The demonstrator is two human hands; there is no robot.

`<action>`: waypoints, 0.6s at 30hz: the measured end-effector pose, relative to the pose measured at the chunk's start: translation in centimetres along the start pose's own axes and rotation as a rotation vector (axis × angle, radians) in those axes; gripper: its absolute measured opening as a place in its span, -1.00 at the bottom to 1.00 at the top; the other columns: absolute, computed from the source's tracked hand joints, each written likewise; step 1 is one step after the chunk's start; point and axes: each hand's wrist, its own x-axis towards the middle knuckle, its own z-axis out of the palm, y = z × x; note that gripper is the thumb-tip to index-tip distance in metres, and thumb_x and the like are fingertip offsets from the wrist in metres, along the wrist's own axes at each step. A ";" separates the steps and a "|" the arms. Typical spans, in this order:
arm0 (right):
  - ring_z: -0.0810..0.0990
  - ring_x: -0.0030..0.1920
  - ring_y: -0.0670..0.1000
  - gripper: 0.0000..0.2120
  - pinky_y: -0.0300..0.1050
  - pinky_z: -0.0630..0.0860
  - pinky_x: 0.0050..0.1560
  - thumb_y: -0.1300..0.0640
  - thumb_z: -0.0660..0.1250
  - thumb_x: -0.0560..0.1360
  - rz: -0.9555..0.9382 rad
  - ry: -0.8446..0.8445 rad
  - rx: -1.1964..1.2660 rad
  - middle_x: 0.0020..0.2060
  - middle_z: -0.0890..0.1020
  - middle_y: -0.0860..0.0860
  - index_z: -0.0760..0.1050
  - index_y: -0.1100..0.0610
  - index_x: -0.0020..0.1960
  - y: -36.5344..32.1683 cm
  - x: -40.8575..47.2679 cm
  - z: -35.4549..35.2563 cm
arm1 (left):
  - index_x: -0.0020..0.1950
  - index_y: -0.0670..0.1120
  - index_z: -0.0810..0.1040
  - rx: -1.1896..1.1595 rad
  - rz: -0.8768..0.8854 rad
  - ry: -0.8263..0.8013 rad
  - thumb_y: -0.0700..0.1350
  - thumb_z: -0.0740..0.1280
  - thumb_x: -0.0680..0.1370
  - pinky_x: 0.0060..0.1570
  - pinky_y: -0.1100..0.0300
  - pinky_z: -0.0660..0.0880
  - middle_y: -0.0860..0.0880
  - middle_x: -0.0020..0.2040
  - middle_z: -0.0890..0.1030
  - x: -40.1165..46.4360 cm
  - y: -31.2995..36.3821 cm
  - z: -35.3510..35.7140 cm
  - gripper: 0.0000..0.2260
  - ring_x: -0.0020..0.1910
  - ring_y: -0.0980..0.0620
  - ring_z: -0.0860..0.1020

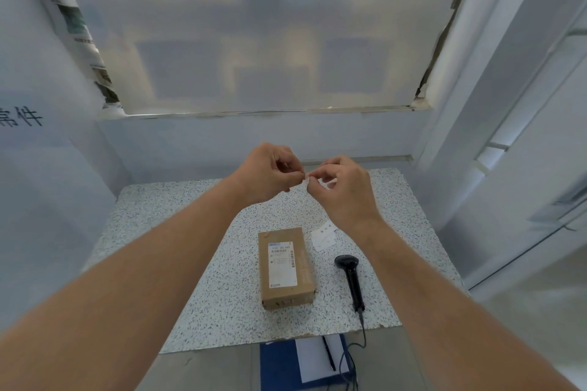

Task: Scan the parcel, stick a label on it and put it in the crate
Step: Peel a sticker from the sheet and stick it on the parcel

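Observation:
A brown cardboard parcel (286, 268) with a white printed barcode label lies flat on the speckled table (178, 231). A black handheld scanner (351, 279) lies just right of it, its cable running off the near edge. Above the table's far half, my left hand (270, 173) and my right hand (344, 188) meet, fingertips pinched together on a small white label (306, 179). A white label sheet (324, 236) rests on the table beyond the scanner. No crate is in view.
A blue clipboard (279, 365) with white paper and a black pen (328, 355) lies below the table's near edge. Pale walls close in on the left and right, with a frosted window behind the table.

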 end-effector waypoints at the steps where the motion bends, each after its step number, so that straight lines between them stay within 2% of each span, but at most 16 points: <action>1: 0.62 -0.07 -0.06 -0.84 0.01 0.66 -0.02 0.04 0.52 0.50 0.002 -0.010 0.005 -0.05 0.60 -0.05 0.73 0.11 -0.01 0.1 -0.2 0.0 | -0.13 -0.23 0.73 -0.003 -0.007 -0.003 -0.27 0.50 0.51 -0.14 -0.20 0.66 -0.14 -0.14 0.66 -0.2 -0.1 0.1 -0.96 -0.23 -0.14 0.65; 4: 0.62 -0.08 -0.07 -0.82 -0.01 0.66 -0.04 0.00 0.54 0.49 0.002 -0.028 -0.012 -0.06 0.59 -0.08 0.74 0.09 0.01 0.6 -0.8 0.1 | -0.09 -0.22 0.73 -0.007 -0.027 -0.026 -0.27 0.48 0.53 -0.11 -0.13 0.68 -0.13 -0.11 0.66 -0.7 -0.3 0.4 -0.96 -0.19 -0.09 0.65; 8: 0.64 -0.12 -0.02 -0.87 0.04 0.67 -0.04 0.07 0.53 0.51 0.004 -0.035 -0.027 -0.10 0.61 -0.05 0.74 0.11 -0.02 0.9 -1.1 0.2 | -0.08 -0.18 0.75 -0.005 -0.048 -0.015 -0.24 0.49 0.53 -0.12 -0.14 0.68 -0.13 -0.09 0.68 -1.2 -0.6 0.8 -0.96 -0.13 -0.21 0.67; 11: 0.64 -0.10 -0.03 -0.92 -0.03 0.65 -0.03 0.07 0.52 0.51 0.062 -0.057 -0.016 -0.09 0.62 -0.06 0.72 0.07 -0.06 0.8 -1.3 0.3 | -0.14 -0.13 0.75 0.022 -0.074 0.028 -0.20 0.50 0.51 -0.22 -0.14 0.66 -0.14 -0.17 0.68 -1.5 -0.8 1.3 -0.95 -0.23 -0.25 0.63; 13: 0.64 -0.12 -0.07 -0.95 -0.10 0.60 -0.03 0.05 0.51 0.51 0.155 -0.057 0.004 -0.07 0.64 -0.05 0.70 0.02 -0.09 0.9 -1.5 0.5 | -0.21 -0.13 0.71 0.047 -0.112 0.084 -0.17 0.50 0.48 -0.39 0.05 0.56 -0.09 -0.30 0.65 -1.7 -0.9 1.8 -0.93 -0.41 -0.06 0.54; 15: 0.64 -0.20 -0.10 -0.93 -0.13 0.57 -0.08 0.05 0.51 0.51 0.260 -0.060 0.028 -0.09 0.67 -0.04 0.72 0.04 -0.08 1.0 -1.7 1.2 | -0.26 -0.15 0.66 0.078 -0.157 0.145 -0.15 0.48 0.45 -0.44 0.22 0.41 0.06 -0.45 0.56 -2.1 -1.0 2.4 -0.88 -0.50 0.14 0.42; 16: 0.65 -0.22 -0.11 -0.91 -0.14 0.57 -0.12 0.05 0.50 0.51 0.311 -0.074 0.048 -0.13 0.69 -0.05 0.73 0.06 -0.07 1.1 -1.8 1.6 | -0.28 -0.15 0.64 0.097 -0.176 0.172 -0.12 0.46 0.45 -0.43 0.25 0.39 0.10 -0.47 0.53 -2.4 -1.2 2.7 -0.86 -0.51 0.16 0.40; 18: 0.66 -0.21 -0.10 -0.89 -0.17 0.56 -0.18 0.04 0.49 0.52 0.396 -0.100 0.098 -0.19 0.70 -0.08 0.73 0.07 -0.05 1.1 -2.1 2.5 | -0.29 -0.14 0.60 0.146 -0.211 0.216 -0.06 0.42 0.45 -0.36 0.19 0.43 0.02 -0.42 0.55 -2.8 -1.8 3.4 -0.82 -0.44 0.12 0.42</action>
